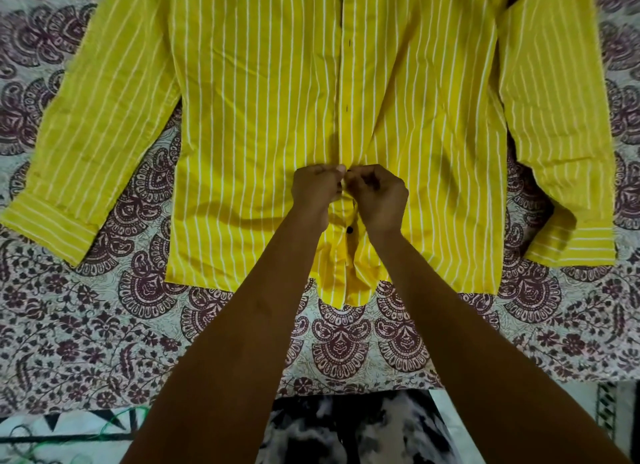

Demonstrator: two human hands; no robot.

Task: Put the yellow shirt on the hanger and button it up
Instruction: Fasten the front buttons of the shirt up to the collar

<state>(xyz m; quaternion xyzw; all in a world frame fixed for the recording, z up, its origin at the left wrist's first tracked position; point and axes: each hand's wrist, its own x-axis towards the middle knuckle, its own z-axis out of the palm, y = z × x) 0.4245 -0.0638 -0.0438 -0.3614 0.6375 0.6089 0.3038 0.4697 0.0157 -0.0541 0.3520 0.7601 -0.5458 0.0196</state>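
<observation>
Yellow striped shirt lies flat on the paisley bedsheet, its placket closed above our hands. Our left hand and right hand pinch the placket, fastening a lower button; one black button below remains undone, and we see no hanger

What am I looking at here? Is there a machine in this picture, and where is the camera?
There is no machine: a person works with two bare hands. The single picture comes from a camera worn on the person's head, looking forward and down, so both forearms reach in from the bottom. A yellow shirt with white stripes lies flat, sleeves spread, on a patterned cloth. The left hand and the right hand meet at the shirt's front opening and pinch the fabric there, apparently fastening a button. Just below them one dark button is still undone. No hanger shows clearly in this view.
</observation>
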